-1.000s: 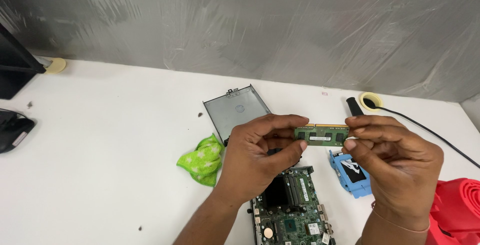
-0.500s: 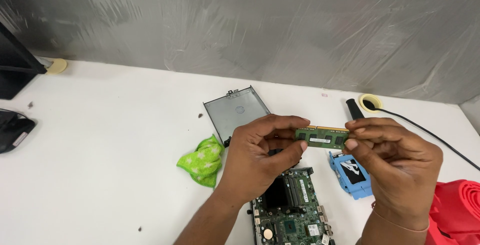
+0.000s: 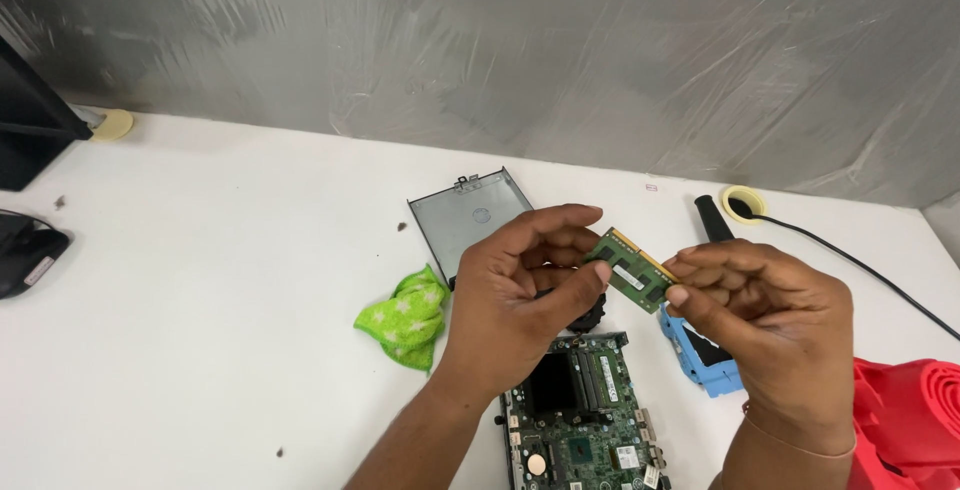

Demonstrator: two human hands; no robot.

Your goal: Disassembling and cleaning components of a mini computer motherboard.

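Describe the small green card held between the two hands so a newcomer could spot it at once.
Start at the white table and find the green circuit board lying at its near edge. Just above it, the left hand and right hand pinch a memory module by its ends. It is a slim green strip, tilted, with a gold edge and a white label.

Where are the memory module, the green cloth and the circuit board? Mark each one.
memory module [image 3: 632, 271], head view, middle of its green face.
green cloth [image 3: 405, 318], head view, centre of the crumpled fabric.
circuit board [image 3: 585, 425], head view, middle of the board.
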